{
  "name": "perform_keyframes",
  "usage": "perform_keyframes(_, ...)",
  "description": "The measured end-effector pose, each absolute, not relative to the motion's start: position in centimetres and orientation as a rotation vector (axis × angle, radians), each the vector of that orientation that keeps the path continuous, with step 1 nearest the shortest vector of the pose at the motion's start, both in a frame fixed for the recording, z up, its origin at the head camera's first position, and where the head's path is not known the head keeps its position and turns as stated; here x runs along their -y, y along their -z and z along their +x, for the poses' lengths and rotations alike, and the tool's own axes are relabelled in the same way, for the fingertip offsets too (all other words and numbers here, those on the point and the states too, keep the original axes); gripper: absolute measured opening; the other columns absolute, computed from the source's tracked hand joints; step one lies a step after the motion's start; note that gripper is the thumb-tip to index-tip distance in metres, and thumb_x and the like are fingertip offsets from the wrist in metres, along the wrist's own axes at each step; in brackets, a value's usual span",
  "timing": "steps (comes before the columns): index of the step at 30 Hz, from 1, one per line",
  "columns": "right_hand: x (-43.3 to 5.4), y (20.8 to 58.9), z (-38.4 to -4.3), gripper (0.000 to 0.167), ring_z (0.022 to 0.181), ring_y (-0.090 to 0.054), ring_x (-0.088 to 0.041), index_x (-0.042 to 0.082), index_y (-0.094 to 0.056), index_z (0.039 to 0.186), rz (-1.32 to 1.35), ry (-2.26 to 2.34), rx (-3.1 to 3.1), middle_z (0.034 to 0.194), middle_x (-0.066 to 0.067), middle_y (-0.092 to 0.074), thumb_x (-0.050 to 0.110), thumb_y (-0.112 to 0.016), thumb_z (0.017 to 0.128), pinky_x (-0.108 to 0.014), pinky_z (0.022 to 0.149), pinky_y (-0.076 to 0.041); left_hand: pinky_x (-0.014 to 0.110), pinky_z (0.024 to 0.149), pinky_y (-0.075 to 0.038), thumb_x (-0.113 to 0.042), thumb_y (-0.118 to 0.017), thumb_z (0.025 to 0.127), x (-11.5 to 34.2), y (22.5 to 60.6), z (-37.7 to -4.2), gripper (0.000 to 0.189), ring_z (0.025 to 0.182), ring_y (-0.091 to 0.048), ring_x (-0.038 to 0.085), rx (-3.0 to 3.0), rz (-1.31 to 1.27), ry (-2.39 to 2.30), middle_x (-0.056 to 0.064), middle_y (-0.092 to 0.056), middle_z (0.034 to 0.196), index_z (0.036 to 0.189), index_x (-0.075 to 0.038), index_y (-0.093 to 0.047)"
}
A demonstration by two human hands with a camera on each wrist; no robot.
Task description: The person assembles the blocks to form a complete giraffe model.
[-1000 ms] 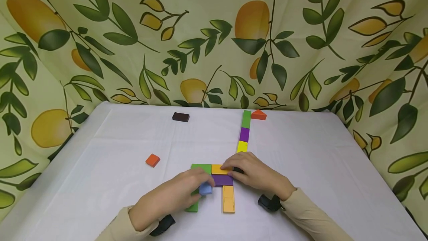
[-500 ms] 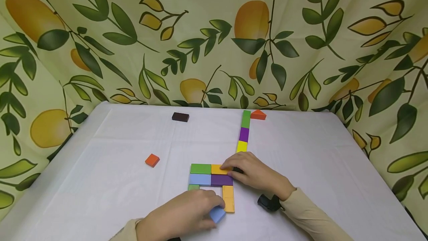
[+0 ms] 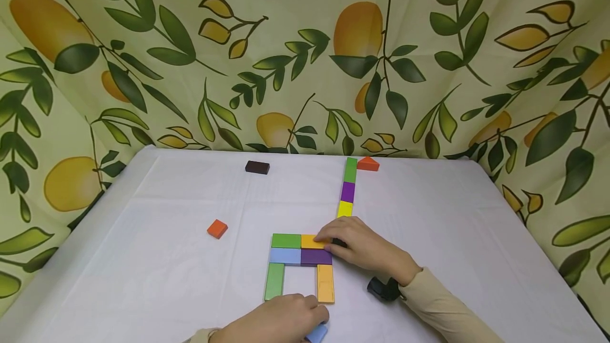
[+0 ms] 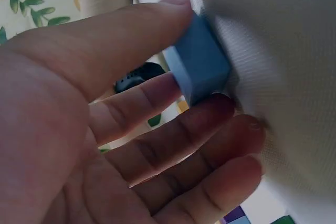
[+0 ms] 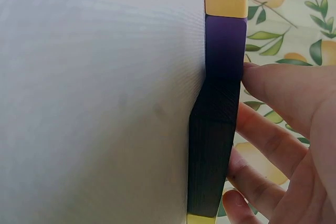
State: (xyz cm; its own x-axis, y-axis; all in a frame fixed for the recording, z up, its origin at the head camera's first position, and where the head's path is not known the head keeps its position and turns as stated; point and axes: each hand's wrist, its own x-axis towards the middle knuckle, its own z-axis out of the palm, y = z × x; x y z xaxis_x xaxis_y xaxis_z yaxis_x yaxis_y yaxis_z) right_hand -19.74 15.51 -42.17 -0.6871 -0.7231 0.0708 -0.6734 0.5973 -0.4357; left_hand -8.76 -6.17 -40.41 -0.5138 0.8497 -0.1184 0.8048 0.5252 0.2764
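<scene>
In the head view my left hand (image 3: 274, 322) is at the front of the table, pinching a light blue block (image 3: 316, 334) between thumb and fingers. The left wrist view shows that block (image 4: 202, 61) close to the cloth. My right hand (image 3: 362, 245) rests on the flat block arrangement, its fingertips by an orange block (image 3: 310, 240) and a purple block (image 3: 316, 256). Mostly hidden under it in the head view is a black block (image 5: 212, 150). Beside these lie a green block (image 3: 286, 241) and another light blue block (image 3: 286, 255).
A green block (image 3: 274, 281) and a yellow-orange block (image 3: 326, 283) extend frontward like legs. A strip with green (image 3: 350, 170), purple (image 3: 348, 191) and yellow (image 3: 345, 209) blocks runs backward. Loose: orange triangle (image 3: 368, 164), dark brown block (image 3: 257, 167), red-orange block (image 3: 217, 229).
My left hand has carried the light blue block away from the arrangement, toward the front and slightly right, uncovering the flat light blue block and green leg. My right hand has stayed put.
</scene>
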Motion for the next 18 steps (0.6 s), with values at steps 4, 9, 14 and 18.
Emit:
perform_keyframes(4, -15.48, 42.17, -19.75, 0.023, 0.117, -0.059, -0.007, 0.028, -0.071, 0.119, -1.19, 0.665, -2.707, 0.119, 0.018, -0.068, 0.024, -0.063, 0.098, -0.042, 0.102, -0.042, 0.007, 0.067, -0.04, -0.023, -0.077, 0.085, 6.48, 40.42, -8.77, 0.024, 0.074, -0.05, -0.007, -2.49, 1.41, -0.298, -0.015, -0.066, 0.093, 0.106, -0.019, -0.067)
perform_keyframes(9, -15.46, 42.22, -19.8, 0.023, 0.117, -0.06, -0.008, 0.027, -0.071, 0.119, -1.208, 0.665, -2.711, 0.118, 0.017, -0.068, 0.024, -0.064, 0.097, -0.042, 0.102, -0.043, 0.007, 0.069, -0.043, -0.016, -0.075, 0.087, 6.25, 40.25, -9.08, 0.02, 0.074, -0.052, -0.008, -2.432, 1.311, -0.425, -0.015, -0.069, 0.093, 0.107, -0.016, -0.07)
perform_keyframes(14, -15.47, 42.27, -19.85, 0.023, 0.116, -0.06, -0.008, 0.028, -0.071, 0.119, -1.21, 0.663, -2.708, 0.118, 0.017, -0.068, 0.024, -0.064, 0.097, -0.042, 0.102, -0.043, 0.007, 0.067, -0.042, -0.022, -0.075, 0.087, 5.93, 40.36, -9.08, 0.022, 0.07, -0.05, -0.007, -2.504, 1.267, -0.459, -0.013, -0.068, 0.087, 0.107, -0.012, -0.071)
perform_keyframes(18, -15.47, 42.3, -19.88, 0.023, 0.116, -0.06, -0.008, 0.028, -0.071, 0.119, -1.214, 0.662, -2.71, 0.118, 0.017, -0.068, 0.024, -0.063, 0.098, -0.042, 0.102, -0.043, 0.009, 0.066, -0.043, -0.027, -0.076, 0.087, 5.84, 40.44, -9.0, 0.028, 0.072, -0.051, -0.007, -2.574, 1.291, -0.443, -0.012, -0.067, 0.089, 0.11, -0.012, -0.069)
